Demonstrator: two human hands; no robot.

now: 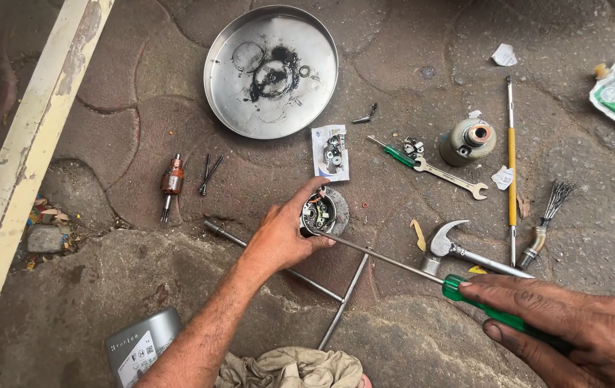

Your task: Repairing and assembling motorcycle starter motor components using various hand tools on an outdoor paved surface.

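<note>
Landmark for this entry: the round motor housing [325, 213], standing on the stone floor [408, 338] with its open end up, windings and small metal parts visible inside.

Your left hand [282, 233] comes at the housing from its lower-left side. The grip is closed around it: thumb over the upper rim, fingers curled against the near wall. The forearm runs down and left toward the bottom edge of the view.

Your right hand [573, 327] lies well to the lower right of the housing. Its grip is wrapped on the green handle of a long screwdriver [393, 262], thumb laid along the top. The screwdriver's long axis runs up and left from that hand, and the tip meets the housing at its lower rim, just beside your left fingers. Whether the tip sits in a slot or screw head cannot be told.

So the left hand is at the housing; the right works it from a distance, through the shaft.

Around the housing:
- Up and left, well apart: a round steel tray [239, 108], grease-stained.
- Far left: a copper-wound armature [171, 183].
- Just above: a small packet of parts [330, 152].
- Right: a claw hammer [458, 248], lying under the line of the shaft's far end.
- Upper right: an open-end spanner [451, 178] and a grey cylindrical casing [467, 141].
</note>
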